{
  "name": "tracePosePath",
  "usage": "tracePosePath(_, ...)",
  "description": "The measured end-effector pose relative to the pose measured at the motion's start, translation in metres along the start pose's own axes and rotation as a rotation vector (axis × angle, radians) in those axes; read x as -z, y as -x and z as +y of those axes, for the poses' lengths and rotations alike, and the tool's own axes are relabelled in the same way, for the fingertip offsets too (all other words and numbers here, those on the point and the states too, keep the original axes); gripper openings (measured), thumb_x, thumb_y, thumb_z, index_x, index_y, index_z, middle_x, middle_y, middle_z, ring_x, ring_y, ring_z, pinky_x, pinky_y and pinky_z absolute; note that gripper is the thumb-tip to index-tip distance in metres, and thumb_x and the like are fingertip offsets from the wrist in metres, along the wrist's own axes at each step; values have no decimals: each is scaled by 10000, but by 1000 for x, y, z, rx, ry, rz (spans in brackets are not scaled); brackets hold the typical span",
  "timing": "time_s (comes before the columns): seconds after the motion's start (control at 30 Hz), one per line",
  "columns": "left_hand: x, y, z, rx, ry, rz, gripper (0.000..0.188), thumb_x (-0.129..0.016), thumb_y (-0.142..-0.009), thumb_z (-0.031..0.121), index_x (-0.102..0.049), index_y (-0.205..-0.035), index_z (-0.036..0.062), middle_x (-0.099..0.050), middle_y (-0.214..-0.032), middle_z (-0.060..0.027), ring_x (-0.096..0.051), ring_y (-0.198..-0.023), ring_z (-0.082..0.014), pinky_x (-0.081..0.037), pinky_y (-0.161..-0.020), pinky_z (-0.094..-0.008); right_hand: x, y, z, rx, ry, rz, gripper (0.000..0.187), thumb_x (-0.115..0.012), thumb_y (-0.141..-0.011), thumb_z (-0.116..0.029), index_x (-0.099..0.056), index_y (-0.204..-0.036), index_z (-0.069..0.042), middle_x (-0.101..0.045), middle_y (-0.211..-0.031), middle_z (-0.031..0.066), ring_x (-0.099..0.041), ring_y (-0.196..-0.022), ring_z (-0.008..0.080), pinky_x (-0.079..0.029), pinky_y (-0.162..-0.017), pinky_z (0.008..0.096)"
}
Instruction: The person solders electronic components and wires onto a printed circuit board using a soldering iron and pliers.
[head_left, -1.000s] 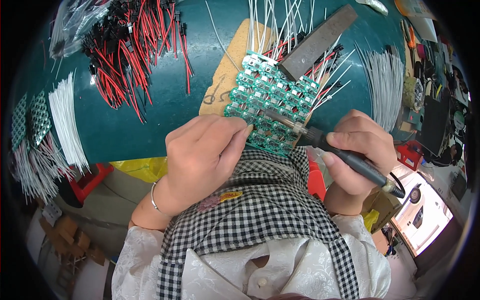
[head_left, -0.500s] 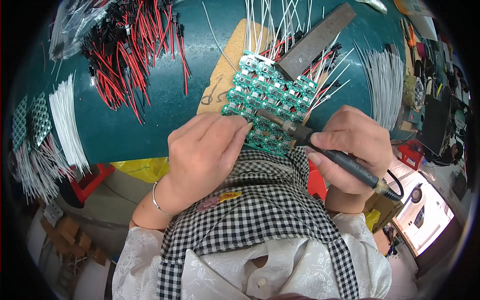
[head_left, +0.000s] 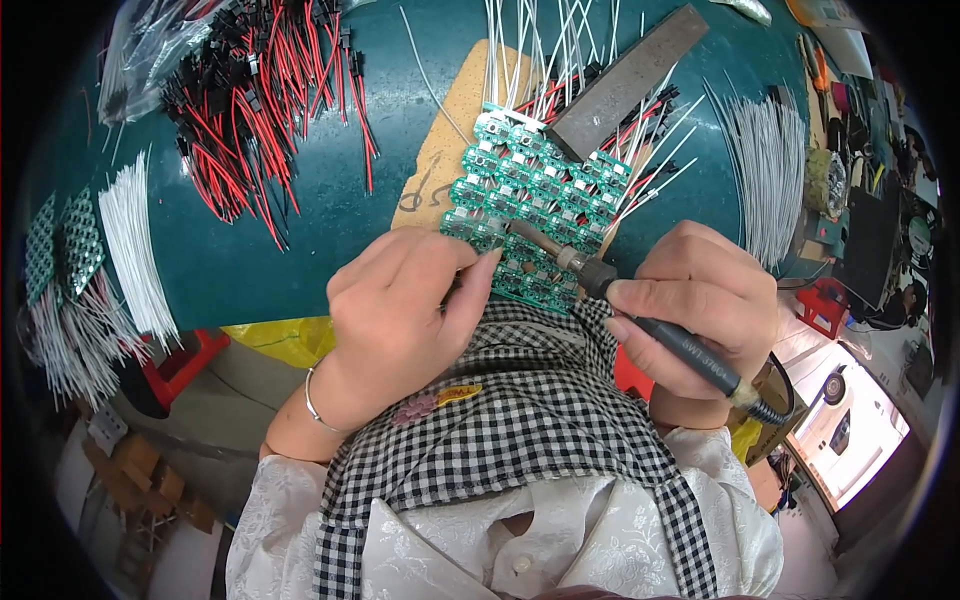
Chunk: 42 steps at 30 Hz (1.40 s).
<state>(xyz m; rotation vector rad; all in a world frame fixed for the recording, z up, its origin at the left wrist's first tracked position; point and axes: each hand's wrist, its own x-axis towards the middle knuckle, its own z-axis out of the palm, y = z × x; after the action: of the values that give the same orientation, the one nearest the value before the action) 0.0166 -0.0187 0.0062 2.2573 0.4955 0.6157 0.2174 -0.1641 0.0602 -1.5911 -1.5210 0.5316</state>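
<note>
A panel of small green circuit boards (head_left: 540, 190) lies in front of me on a tan board (head_left: 428, 190). My right hand (head_left: 705, 305) is closed around the black handle of a soldering iron (head_left: 665, 335). The iron's tip points left and rests at or just over the panel's lower left part, where a little smoke seems to hang. Beside that tip, at the panel's near left edge, my left hand (head_left: 400, 295) is closed, thumb and fingertips close together. What those fingers hold, if anything, is too small to make out.
A dark metal bar (head_left: 628, 82) lies across the panel's far side, over white and red-black wires. Red-black connector leads (head_left: 265, 110) pile up at the far left. White wire bundles lie left (head_left: 138, 245) and right (head_left: 765, 170); more green panels (head_left: 80, 235) sit at the left edge.
My left hand has drawn slightly left and its fingers have shifted a little off the panel. The soldering iron and right hand have moved slightly left, with the tip still near the same spot.
</note>
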Motion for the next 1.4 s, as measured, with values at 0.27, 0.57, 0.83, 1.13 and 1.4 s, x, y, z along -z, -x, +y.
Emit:
tracePosePath(0.27, 9, 1, 3, -28, 46, -35, 190, -811, -728, -30, -683, -854, 33, -625, -701, -76, -618, -598, -246, -492, -528, -339, 6, 15, 1, -10, -99, 187, 212, -804, -640, -39, -703, -817, 19, -652, -668, 101, -604, -524, 234, -466, -500, 324)
tracePosePath(0.57, -7, 1, 2, -25, 43, -29, 177, -802, -750, -35, -704, -887, 21, -613, -690, -80, -588, -578, -230, -464, -523, -329, -6, 19, 0, -21, -13, 190, 214, -805, -660, -15, -703, -844, 22, -676, -687, 114, -622, -542, 234, -482, -503, 316)
tracePosePath(0.83, -10, -2, 0, -18, 42, -14, 138, -784, -779, -50, -711, -874, 17, -645, -700, -91, -592, -569, -231, -460, -533, -319, -11, 19, 0, -26, 7, 179, 189, -812, -672, -22, -710, -825, 21, -679, -687, 114, -632, -549, 232, -491, -500, 320)
tracePosePath(1.13, -15, -7, 0, -29, 24, 1, 125, -782, -783, -45, -710, -858, 25, -647, -698, -100, -621, -588, -251, -470, -535, -334, -10, 13, -16, 16, 161, 73, 226, -815, -651, 19, -724, -857, 23, -624, -676, 88, -623, -557, 223, -477, -475, 308)
tracePosePath(1.4, -1, -4, 4, -8, 12, -13, 194, -808, -733, -16, -625, -762, 42, -609, -682, -80, -611, -591, -266, -489, -546, -352, -12, 13, -20, 9, 199, 69, 244, -815, -642, 21, -722, -868, 18, -617, -683, 87, -613, -558, 220, -474, -477, 308)
